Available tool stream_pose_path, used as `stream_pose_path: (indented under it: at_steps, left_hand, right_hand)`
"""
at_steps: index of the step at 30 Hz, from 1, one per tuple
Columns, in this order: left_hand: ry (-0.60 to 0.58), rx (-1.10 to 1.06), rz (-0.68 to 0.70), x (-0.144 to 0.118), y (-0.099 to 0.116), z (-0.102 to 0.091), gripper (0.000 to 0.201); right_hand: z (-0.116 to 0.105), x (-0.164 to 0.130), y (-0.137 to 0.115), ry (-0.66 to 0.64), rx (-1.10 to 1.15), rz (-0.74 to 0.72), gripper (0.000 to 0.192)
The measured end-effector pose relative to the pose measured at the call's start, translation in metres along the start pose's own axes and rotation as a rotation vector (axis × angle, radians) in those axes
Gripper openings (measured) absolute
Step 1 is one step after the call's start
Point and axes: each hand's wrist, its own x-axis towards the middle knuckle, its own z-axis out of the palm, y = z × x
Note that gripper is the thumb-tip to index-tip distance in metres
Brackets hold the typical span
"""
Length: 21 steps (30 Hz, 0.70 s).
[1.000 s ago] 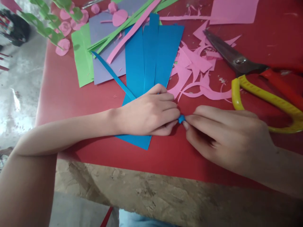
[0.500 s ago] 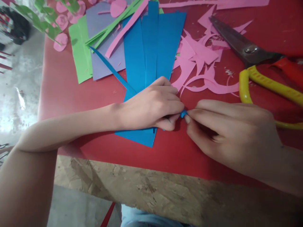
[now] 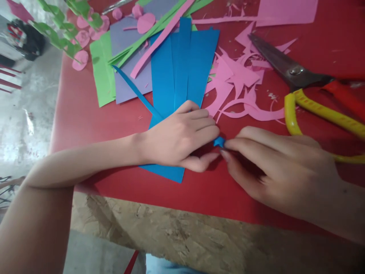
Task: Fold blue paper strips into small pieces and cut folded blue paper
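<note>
Blue paper star (image 3: 219,142) is sitting at the fingertips between both hands, just above the red tabletop (image 3: 119,123); clock directions below are running from it. Right hand (image 3: 276,163), 3 to 4 o'clock, is pinching the star's near side, index tip pressing against it and thumb tip sitting just under. Left hand (image 3: 185,135), 9 o'clock, is holding its grip loose: thumb and index are standing apart around the star, other fingers are curling in; can't tell if the index is touching it. Left wrist is resting over blue paper sheets (image 3: 198,57), which are stretching toward 11 o'clock with a loose strip (image 3: 185,42) lying along them. Narrow blue strip (image 3: 132,83) is poking out from under the hand toward 10. Purple sheet (image 3: 128,91) and green sheet (image 3: 101,76) are overlapping at 10; green strips (image 3: 154,31) and a pink strip (image 3: 173,24) are crossing at 11. Pink paper rosettes (image 3: 82,38) are clustering farther out at 10. Pink offcuts (image 3: 239,82) are scattering at 1, a pink sheet (image 3: 288,11) is lying beyond. Scissors (image 3: 295,72) with yellow and red handles are lying at 2, blades pointing up-left.
</note>
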Motion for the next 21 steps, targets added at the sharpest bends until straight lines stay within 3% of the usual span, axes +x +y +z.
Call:
stream_pose_path:
  at_steps: [6,15,21]
  left_hand:
    - [0.107,0.064,0.059,-0.0016,0.0001,0.0020,0.022]
    - [0.075,0.179,0.058,-0.0013,0.0016,0.0008,0.027]
    - [0.118,0.088,0.035,-0.0041,0.0000,0.0020,0.024]
  right_hand:
    - [-0.0037,-0.0004,0.0020,-0.011,0.004,0.019,0.028]
    - [-0.0013,-0.0011,0.0034,0.016,-0.060,-0.102,0.030]
    - [-0.0015,-0.0023,0.0036,0.012,-0.109,-0.130,0.030]
